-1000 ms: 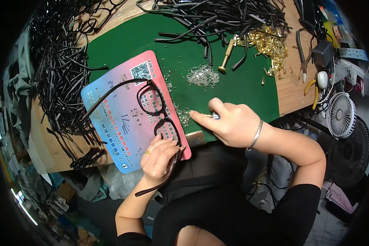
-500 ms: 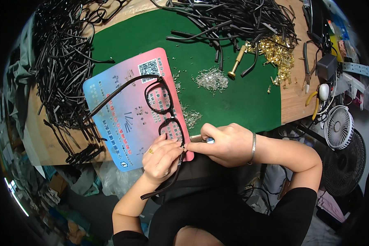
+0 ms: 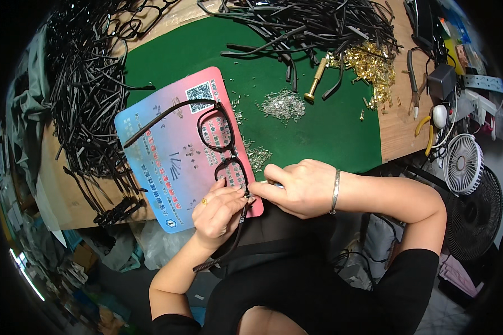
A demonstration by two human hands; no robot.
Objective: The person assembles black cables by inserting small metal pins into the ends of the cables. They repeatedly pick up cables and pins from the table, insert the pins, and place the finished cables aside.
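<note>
A pair of black eyeglasses frames (image 3: 232,148) lies over a pink-and-blue printed mat (image 3: 151,139). My left hand (image 3: 217,216), with a gold ring, is closed on the frames at the near hinge. One temple reaches across the mat toward the left; the other slants down below my left hand. My right hand (image 3: 300,188), wearing a silver bangle, is closed with its index finger pointing at that same hinge. Inside its curled fingers sits a small tool, mostly hidden, with just a bluish end showing. Several tiny metal parts (image 3: 176,164) are scattered on the mat.
Piles of black temples (image 3: 89,95) cover the table's left side and far edge (image 3: 313,28). On the green cloth (image 3: 330,139) lie heaps of small silver screws (image 3: 284,106), a brass tool (image 3: 316,81) and gold-coloured pieces (image 3: 369,67). Pliers (image 3: 423,134) and a white fan (image 3: 464,164) stand right.
My right hand has shifted slightly left and up, and its hidden tool has turned a little. My left hand keeps its hold on the frames. The whole view has moved slightly.
</note>
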